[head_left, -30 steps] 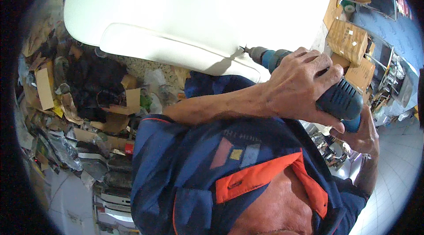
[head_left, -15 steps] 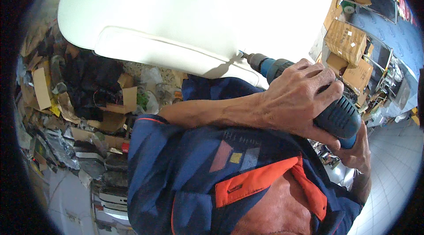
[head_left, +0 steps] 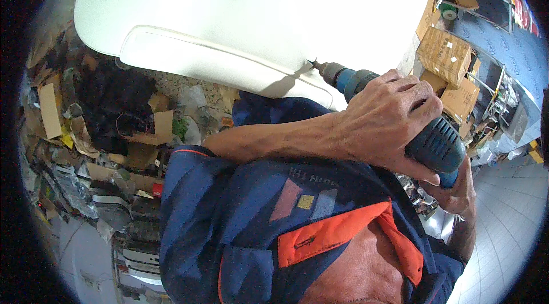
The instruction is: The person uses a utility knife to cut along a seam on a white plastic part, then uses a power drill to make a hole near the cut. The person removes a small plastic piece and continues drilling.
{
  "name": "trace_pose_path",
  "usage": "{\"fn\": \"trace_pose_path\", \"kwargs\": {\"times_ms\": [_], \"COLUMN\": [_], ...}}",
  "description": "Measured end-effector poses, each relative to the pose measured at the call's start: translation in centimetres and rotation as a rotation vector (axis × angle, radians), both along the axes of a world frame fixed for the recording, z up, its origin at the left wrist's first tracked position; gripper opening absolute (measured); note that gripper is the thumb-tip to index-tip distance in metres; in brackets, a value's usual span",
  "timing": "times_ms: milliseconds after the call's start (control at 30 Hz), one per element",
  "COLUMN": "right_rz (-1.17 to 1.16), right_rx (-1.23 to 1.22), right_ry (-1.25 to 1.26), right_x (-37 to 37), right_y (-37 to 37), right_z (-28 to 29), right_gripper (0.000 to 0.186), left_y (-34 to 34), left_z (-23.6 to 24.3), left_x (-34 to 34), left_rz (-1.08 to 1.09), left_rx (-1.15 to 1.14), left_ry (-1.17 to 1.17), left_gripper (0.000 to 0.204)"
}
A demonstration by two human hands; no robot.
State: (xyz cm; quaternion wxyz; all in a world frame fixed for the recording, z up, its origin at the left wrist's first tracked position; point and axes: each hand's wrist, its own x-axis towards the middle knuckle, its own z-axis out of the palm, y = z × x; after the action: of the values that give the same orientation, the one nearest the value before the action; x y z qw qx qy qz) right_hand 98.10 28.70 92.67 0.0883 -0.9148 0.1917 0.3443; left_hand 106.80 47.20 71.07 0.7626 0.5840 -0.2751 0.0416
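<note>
A blue and dark grey power drill [head_left: 350,80] lies across the right half of the view, its chuck pointing up and left. The bit's tip is at the lower part of a large white padded cushion [head_left: 189,52] with a piped seam; whether it touches the surface I cannot tell. My left hand [head_left: 389,124] reaches across my chest and is closed over the drill's body. Below the drill's vented rear end, my right hand [head_left: 460,192] is closed round its handle, partly hidden. The cushion casts back strong glare, and the drill's shadow falls on it.
On the left, the floor holds a heap of open cardboard, dark cloth [head_left: 108,104] and plastic bags. Cardboard boxes [head_left: 445,57] stand at the right, near a metal frame and a blue printed sheet [head_left: 503,46]. A pale tiled floor [head_left: 506,207] lies at lower right.
The view has shifted slightly, and the cushion and the clutter sit a little higher or further left. Both hands keep their hold on the drill, whose bit stays by the cushion.
</note>
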Motion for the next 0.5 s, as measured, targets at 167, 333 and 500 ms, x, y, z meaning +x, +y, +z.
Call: {"fn": "trace_pose_path", "kwargs": {"times_ms": [167,333,500], "right_rz": [-0.040,-0.112,-0.105], "right_rx": [0.097,0.060,0.074], "right_ry": [0.055,0.063,0.175], "right_x": [0.3,0.9,1.0], "right_y": [-0.4,-0.3,0.5], "right_z": [-0.6,-0.9,-0.5], "right_gripper": [0.079,0.081,0.080], "left_y": [0.3,0.2,0.3], "left_z": [1.8,1.6,1.2], "left_x": [0.3,1.3,1.0], "left_rz": [-0.069,-0.184,-0.137], "left_rx": [0.148,0.160,0.148], "left_ry": [0.032,0.059,0.019], "left_gripper": [0.083,0.081,0.073]}}
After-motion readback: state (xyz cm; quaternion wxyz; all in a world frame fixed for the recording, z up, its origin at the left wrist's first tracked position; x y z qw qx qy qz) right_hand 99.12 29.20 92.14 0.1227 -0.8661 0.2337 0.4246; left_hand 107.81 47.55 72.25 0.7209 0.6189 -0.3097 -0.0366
